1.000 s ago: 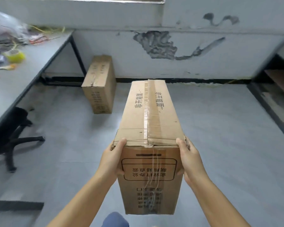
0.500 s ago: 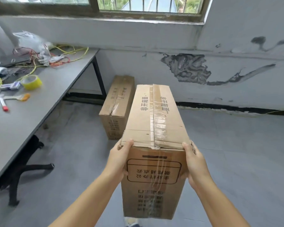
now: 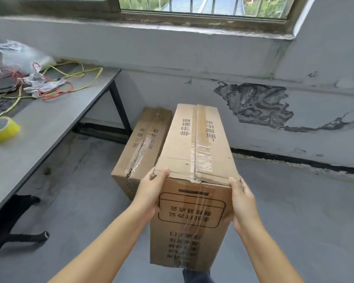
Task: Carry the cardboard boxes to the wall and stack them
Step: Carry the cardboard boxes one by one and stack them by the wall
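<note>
Gripping taped carried box (image 3: 194, 152) at near corners, left hand (image 3: 149, 193), right hand (image 3: 242, 203), fingers curled, second box (image 3: 143, 144) sealed on floor

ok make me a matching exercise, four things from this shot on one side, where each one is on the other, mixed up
Things:
1. taped brown cardboard box with black print
2. second brown cardboard box
3. yellow roll of tape
4. tangle of yellow and red wires

Places:
A. near edge of the grey table
B. on the floor by the wall
C. far end of the table
D. held in both hands

Pairs: 1-D, 2-B, 3-A, 4-C
</note>
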